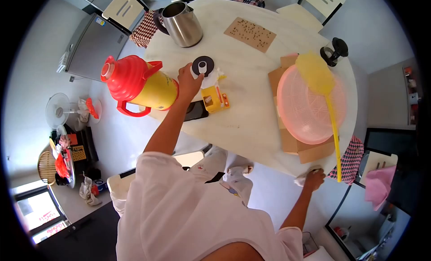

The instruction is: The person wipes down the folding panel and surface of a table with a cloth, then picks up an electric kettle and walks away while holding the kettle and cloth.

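My left hand [191, 81] is closed at the edge of a round black lid [208, 62] with a pale ring-shaped piece in its middle. Its fingertips are partly hidden there. Just below the lid lie a white tissue [209, 82] and a small yellow package [211, 98] with red parts. A dark phone-like slab [196, 111] rests beside my left forearm. Over at the table's lower right edge, my right hand [315, 179] is wrapped round a whitish cloth [301, 180], pressing it against the rim.
Left of my arm stands a red and yellow thermos [152, 90]. A lidless steel kettle [183, 27] and a speckled brown sheet [250, 34] are farther back. Right, a pink basket [296, 112] sits on cardboard [289, 142], under a yellow duster [315, 74]. A glass pot [331, 54] stands behind.
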Available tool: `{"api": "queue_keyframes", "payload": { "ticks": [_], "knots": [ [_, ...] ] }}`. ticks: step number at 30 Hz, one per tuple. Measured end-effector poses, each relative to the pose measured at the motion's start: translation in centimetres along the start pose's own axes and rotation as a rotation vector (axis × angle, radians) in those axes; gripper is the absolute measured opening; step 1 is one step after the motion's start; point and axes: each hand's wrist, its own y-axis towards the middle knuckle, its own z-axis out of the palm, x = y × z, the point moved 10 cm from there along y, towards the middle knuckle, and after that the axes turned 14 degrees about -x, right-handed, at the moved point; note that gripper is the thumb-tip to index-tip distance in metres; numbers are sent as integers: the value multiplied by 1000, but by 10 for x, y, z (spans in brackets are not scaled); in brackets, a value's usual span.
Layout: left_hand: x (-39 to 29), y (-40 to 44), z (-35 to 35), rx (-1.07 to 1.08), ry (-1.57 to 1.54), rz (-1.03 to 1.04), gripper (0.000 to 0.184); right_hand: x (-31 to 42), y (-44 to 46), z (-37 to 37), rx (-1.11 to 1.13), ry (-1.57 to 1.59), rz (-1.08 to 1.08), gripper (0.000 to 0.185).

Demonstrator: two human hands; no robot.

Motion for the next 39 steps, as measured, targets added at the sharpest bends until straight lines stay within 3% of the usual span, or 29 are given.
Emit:
{"api": "queue_keyframes", "payload": {
  "ticks": [5, 8, 11, 16, 19, 20, 23, 25, 31, 33, 34, 36, 38, 39],
  "knots": [
    [46, 34, 81, 241, 271, -149, 86, 5, -63, -3, 8, 502, 44, 41],
    [63, 44, 118, 378, 365, -355, 99, 26, -88, -20, 165, 683, 234, 36],
    [58, 43, 121, 468, 423, -435, 99, 44, -105, -20, 224, 841, 351, 35],
    [69, 44, 101, 399, 461, -513, 97, 85, -116, -27, 288, 872, 353, 36],
    [82, 50, 121, 409, 138, -494, 92, 93, -112, -19, 260, 777, 280, 38],
    [72, 59, 113, 277, 173, -365, 83, 95, -110, -16, 242, 731, 250, 38],
    [21, 82, 90, 332, -50, -313, 74, 100, -104, -14, 223, 711, 174, 40],
    [-21, 106, 52, 160, -369, -331, 59, 98, -102, -5, 229, 720, 165, 43],
    [-71, 222, -16, -40, -1307, -692, 34, 97, -97, 15, 175, 688, 98, 43],
    [-68, 264, -22, -203, -1559, -934, 30, 101, -95, 13, 187, 663, 100, 42],
    [-71, 290, -27, -233, -1620, -874, 32, 101, -96, 11, 195, 648, 101, 42],
    [-60, 338, -25, -260, -1460, -816, 35, 104, -97, 1, 199, 629, 119, 41],
    [-46, 359, -30, -230, -956, -825, 37, 105, -96, -1, 196, 620, 122, 41],
    [-38, 379, -36, -146, -598, -636, 37, 104, -96, -1, 193, 621, 120, 41]
  ]
}}
